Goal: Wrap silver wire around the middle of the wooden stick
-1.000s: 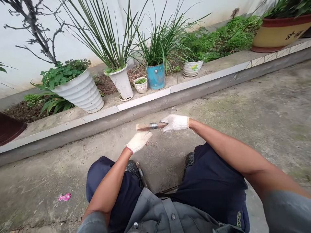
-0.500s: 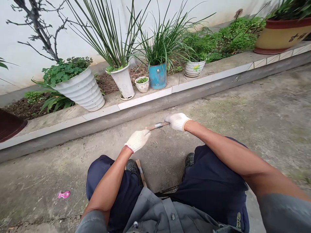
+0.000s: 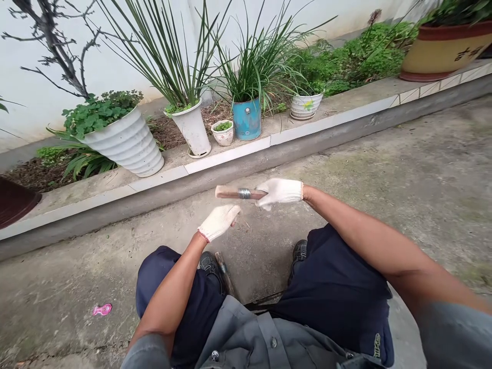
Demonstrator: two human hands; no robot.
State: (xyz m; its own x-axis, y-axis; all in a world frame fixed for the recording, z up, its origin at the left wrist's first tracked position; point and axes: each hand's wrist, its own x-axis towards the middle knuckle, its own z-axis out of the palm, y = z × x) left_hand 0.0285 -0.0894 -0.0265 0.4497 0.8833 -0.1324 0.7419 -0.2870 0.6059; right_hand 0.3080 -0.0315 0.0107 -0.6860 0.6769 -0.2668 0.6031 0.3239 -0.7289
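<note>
Right now our right hand [image 3: 280, 192] has its fingers curled round one end of a wire-wrapped piece of wood [image 3: 241, 193], long axis roughly 9-to-3 o'clock, free end poking toward 9. From the fingers of our left hand [image 3: 218, 222] the wood sits at about 12, just beyond and apart as far as we can see; can't tell if those fingers grip anything. Pots from there: ribbed white pot [image 3: 128, 146] at 10 with leafy greens, tiny white pot [image 3: 223, 136] at 12 with a low plant, blue pot [image 3: 246, 122] nearer 1, full of grassy blades
</note>
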